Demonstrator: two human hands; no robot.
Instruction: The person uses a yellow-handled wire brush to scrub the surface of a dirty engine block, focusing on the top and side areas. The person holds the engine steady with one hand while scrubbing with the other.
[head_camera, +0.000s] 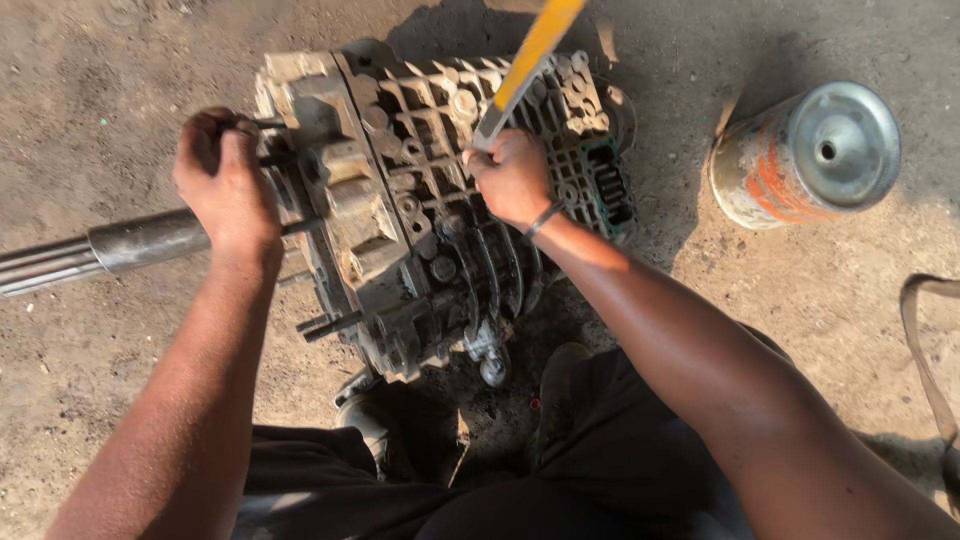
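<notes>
Crouching right over that greasy gearbox casing (420, 200) makes sense, since it's sitting on the bare dirt floor (80, 90) between your feet and you need your weight above it. Your left hand (225, 180) is curled into a closed fist at the casing's left end, wrapped around what looks like a small rod or pin sticking out there; I can't tell exactly what it is because your fingers cover it. That grip probably doubles as a brace so the housing doesn't rock.

Your right hand (512, 178) is clenched around the lower end of a long yellow-handled tool (530, 55), which angles up and away out of the top of the shot. The working end is hidden under your fist, so I can't say whether it's a hammer or a pry bar, but it meets the ribbed face of the casing near the middle.

The long steel shaft (110, 248) pokes out of the housing to the left and lies nearly flat, just above the ground, which likely helps keep the whole thing from rolling. Off to the right, well apart from the work, a dented metal canister (805, 155) with an orange band lies on its side, and a strap (925, 350) trails along the right edge.
</notes>
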